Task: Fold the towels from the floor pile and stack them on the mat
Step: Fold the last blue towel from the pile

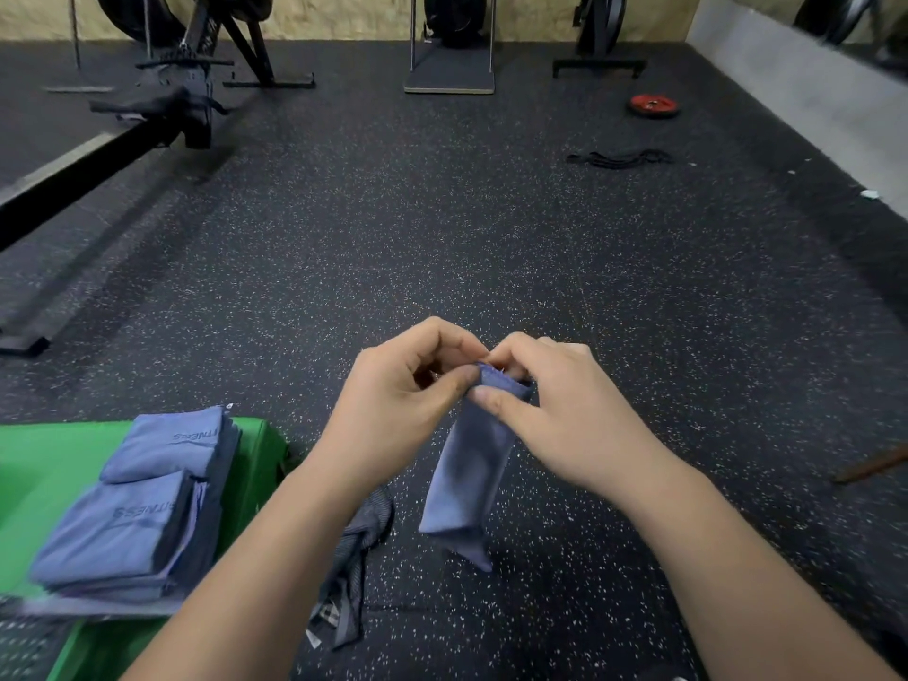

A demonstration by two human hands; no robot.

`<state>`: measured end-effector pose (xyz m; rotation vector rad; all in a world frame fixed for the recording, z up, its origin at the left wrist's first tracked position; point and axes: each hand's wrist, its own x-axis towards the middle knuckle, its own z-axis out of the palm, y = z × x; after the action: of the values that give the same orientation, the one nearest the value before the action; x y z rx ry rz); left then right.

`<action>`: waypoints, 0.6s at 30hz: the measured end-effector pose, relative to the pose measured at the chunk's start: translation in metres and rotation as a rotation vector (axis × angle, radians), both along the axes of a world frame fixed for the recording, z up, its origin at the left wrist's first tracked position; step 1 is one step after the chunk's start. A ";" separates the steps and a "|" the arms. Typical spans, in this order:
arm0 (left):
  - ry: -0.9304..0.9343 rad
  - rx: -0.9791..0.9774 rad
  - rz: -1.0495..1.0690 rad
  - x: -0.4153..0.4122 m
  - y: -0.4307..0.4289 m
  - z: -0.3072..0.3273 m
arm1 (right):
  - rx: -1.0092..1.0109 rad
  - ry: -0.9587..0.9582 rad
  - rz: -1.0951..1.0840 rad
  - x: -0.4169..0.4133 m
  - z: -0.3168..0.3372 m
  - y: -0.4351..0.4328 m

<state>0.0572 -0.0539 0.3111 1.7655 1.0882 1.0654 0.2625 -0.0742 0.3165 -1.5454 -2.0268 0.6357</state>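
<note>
Hands are meeting near the middle of the head view, above the speckled floor (491, 238). The left hand (408, 390) and right hand (555, 405) are both pinching the top edge of a blue towel (467, 484), fingers curled and clamped on the cloth. The towel is hanging down as a narrow folded strip. At near left, a stack (142, 508) of folded blue towels is lying on the green mat (29, 464). Between the stack and the towel, a dark cloth (358, 548) is lying crumpled on the floor, partly hidden by the left forearm. At far right, a red plate (655, 105) and a black band (619, 158) are lying apart.
</note>
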 end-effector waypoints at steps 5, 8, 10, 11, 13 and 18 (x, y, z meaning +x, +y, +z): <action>-0.114 -0.104 -0.073 0.001 -0.003 -0.001 | 0.042 0.063 -0.015 0.005 0.005 -0.001; -0.142 -0.151 -0.091 0.000 -0.002 -0.003 | 0.057 0.115 0.026 0.004 0.010 -0.003; -0.149 -0.189 -0.104 -0.002 -0.001 -0.005 | 0.062 0.190 0.049 0.004 0.014 -0.003; -0.155 -0.209 -0.123 -0.002 -0.001 -0.004 | 0.063 0.225 0.053 0.005 0.017 -0.003; -0.161 -0.231 -0.167 -0.001 -0.002 -0.004 | 0.085 0.270 0.040 0.009 0.022 -0.002; -0.184 -0.246 -0.217 0.003 -0.004 -0.006 | 0.153 0.291 -0.032 0.020 0.025 0.003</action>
<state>0.0606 -0.0575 0.3049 1.5188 0.8534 0.8997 0.2821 -0.0707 0.3414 -1.3111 -1.7854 0.6361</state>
